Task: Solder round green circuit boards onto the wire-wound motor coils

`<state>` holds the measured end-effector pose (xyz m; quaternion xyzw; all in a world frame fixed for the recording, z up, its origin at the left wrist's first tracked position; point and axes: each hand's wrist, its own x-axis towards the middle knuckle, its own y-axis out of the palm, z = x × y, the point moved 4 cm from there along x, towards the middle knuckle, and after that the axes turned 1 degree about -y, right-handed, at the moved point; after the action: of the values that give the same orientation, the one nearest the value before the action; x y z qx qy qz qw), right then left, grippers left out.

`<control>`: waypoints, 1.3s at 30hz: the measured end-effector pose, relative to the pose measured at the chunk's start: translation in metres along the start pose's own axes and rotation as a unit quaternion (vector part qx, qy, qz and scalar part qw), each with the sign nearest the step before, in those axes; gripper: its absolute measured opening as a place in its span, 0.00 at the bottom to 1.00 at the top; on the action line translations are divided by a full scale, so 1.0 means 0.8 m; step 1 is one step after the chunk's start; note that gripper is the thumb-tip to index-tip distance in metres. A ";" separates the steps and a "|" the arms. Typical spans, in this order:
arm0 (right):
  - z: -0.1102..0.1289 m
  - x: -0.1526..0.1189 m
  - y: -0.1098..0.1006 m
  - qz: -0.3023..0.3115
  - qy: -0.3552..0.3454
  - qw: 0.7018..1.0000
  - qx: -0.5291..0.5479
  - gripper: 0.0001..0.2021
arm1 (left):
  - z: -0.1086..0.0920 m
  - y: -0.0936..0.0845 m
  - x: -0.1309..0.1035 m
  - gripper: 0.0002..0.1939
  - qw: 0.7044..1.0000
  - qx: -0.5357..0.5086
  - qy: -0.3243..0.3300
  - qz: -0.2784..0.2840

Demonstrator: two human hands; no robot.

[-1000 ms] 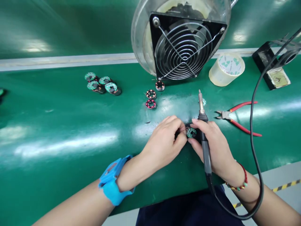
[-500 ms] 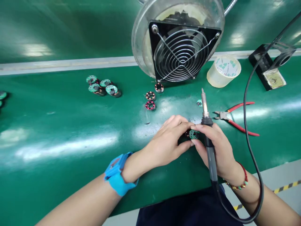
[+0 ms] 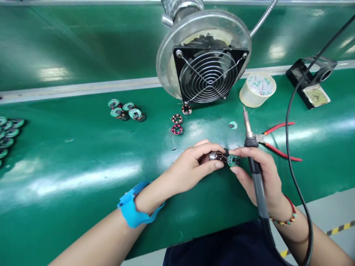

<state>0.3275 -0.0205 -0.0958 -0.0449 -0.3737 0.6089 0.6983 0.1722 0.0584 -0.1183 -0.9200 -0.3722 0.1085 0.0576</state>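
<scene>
My left hand (image 3: 188, 168) is closed round a motor stator (image 3: 214, 155), a silvery ring with copper windings whose thin wires point right. Between the thumb and index finger of my right hand (image 3: 267, 177) is a small round green circuit board (image 3: 232, 160), close beside those wires. Whether wires and board touch, I cannot make out. The same right hand also keeps a soldering iron (image 3: 258, 183) lying across its palm, tip pointing up and away. A second round circuit board (image 3: 233, 125) lies flat on the bench above the right fingers.
Red-handled cutters (image 3: 277, 138) lie right of the iron. A fan (image 3: 210, 82) in a clear hood, a tape roll (image 3: 256, 90) and an iron stand (image 3: 307, 87) line the back. Stators (image 3: 176, 129) and board-topped parts (image 3: 135, 114) sit left; the iron's cable (image 3: 290, 147) loops right.
My hands have drawn slightly apart, baring the stator's wires and the board between them. The soldering iron has shifted a little right with my right hand. The view has moved slightly.
</scene>
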 end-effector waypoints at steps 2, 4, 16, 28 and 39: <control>0.001 -0.001 0.002 0.017 -0.022 1.000 -0.014 0.23 | 0.006 0.005 -0.003 0.14 0.989 -0.128 -0.070 -0.002; 0.002 -0.003 0.004 0.035 -0.038 0.999 -0.014 0.23 | 0.011 0.012 -0.006 0.15 0.960 -0.249 -0.125 0.008; 0.009 -0.008 0.017 0.054 -0.068 0.994 -0.066 0.23 | 0.006 0.040 -0.013 0.14 0.886 -0.425 -0.187 0.019; 0.007 -0.005 0.026 0.081 -0.033 0.980 -0.176 0.17 | -0.001 0.035 -0.016 0.08 0.933 -0.309 -0.162 -0.091; -0.006 -0.010 -0.011 -0.134 0.021 0.989 0.062 0.23 | -0.005 0.007 -0.017 0.12 0.970 -0.136 -0.124 -0.162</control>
<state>0.3376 -0.0279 -0.0979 0.0363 -0.3233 0.5311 0.7824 0.1680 0.0448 -0.1133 -0.8259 -0.5320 0.1590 -0.0974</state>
